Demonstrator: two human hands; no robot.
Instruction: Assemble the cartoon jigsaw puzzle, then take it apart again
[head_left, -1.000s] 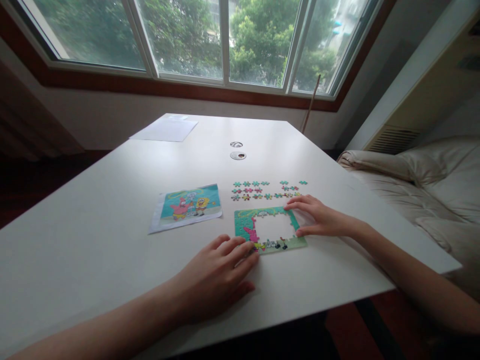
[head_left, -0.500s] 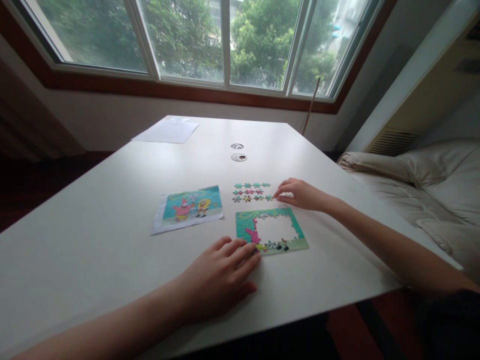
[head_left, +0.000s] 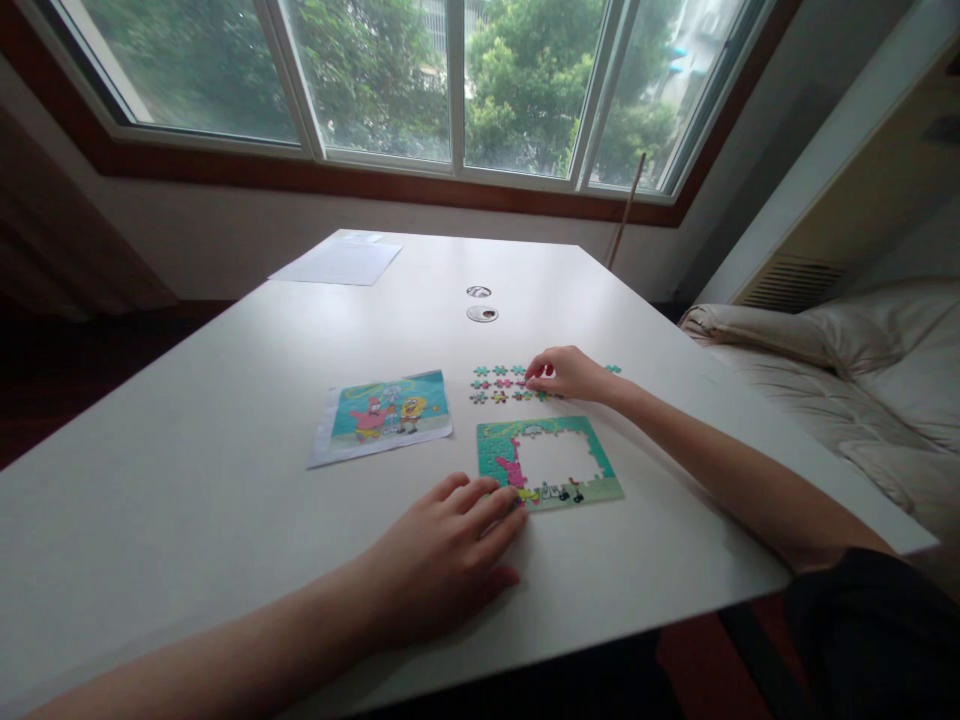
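Observation:
A partly assembled puzzle with a bare white middle lies on the white table. My left hand lies flat, fingers stretched out, fingertips touching the puzzle's near left corner. Beyond the puzzle, loose puzzle pieces sit in rows. My right hand reaches over these rows, its fingers bent and pinched together on one piece at the rows' middle. It hides the pieces under it. A printed cartoon reference picture lies left of the puzzle.
Two round metal cable covers are set in the table's far middle. A white sheet of paper lies at the far left. A cream sofa stands right of the table. A thin stick leans below the window.
My right hand left the puzzle's right edge and moved away and leftward to the rows of loose pieces, closing its fingers there. My left hand stayed put.

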